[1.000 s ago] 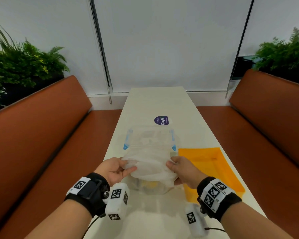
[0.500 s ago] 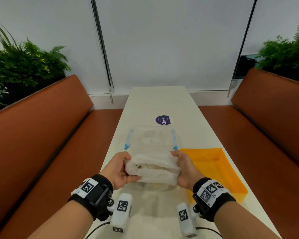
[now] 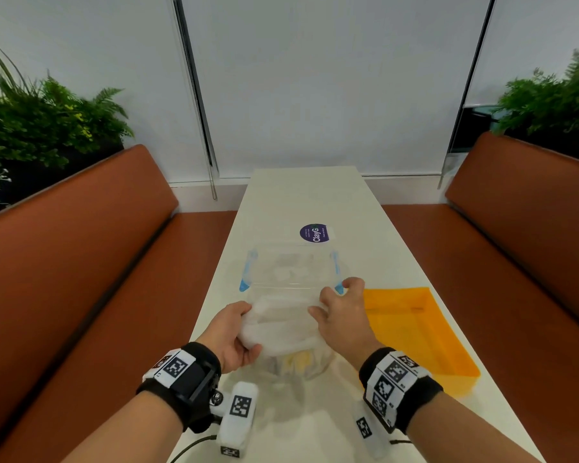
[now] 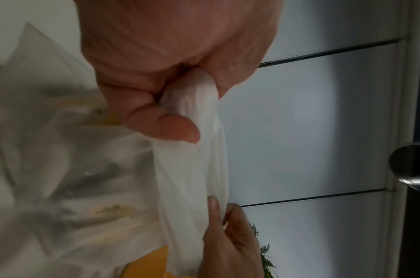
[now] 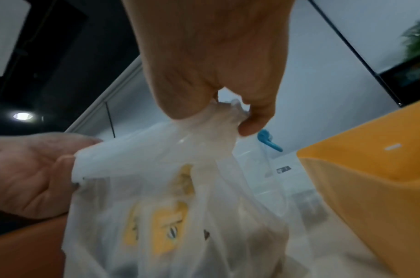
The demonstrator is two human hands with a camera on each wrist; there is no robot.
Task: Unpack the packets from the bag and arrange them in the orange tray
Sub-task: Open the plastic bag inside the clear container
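Note:
A thin white plastic bag (image 3: 283, 329) sits on the white table (image 3: 308, 198) just in front of me, with yellow packets (image 3: 296, 362) showing through its side. My left hand (image 3: 234, 335) grips the bag's left handle (image 4: 192, 150), thumb curled over it. My right hand (image 3: 338, 312) pinches the bag's right top edge (image 5: 218, 120) between thumb and fingers. In the right wrist view the yellow packets (image 5: 168, 225) show inside the bag (image 5: 156, 188). The orange tray (image 3: 411, 332) lies to the right of the bag, with nothing visible in it.
A clear lidded box with blue clips (image 3: 291, 272) stands right behind the bag. A purple round sticker (image 3: 315, 232) lies farther back on the table. Brown benches (image 3: 81, 262) run along both sides, with plants (image 3: 44, 118) behind them.
Both hands have pulled the bag's top edges apart and a little forward. The right hand has shifted up toward the clear box's near clip.

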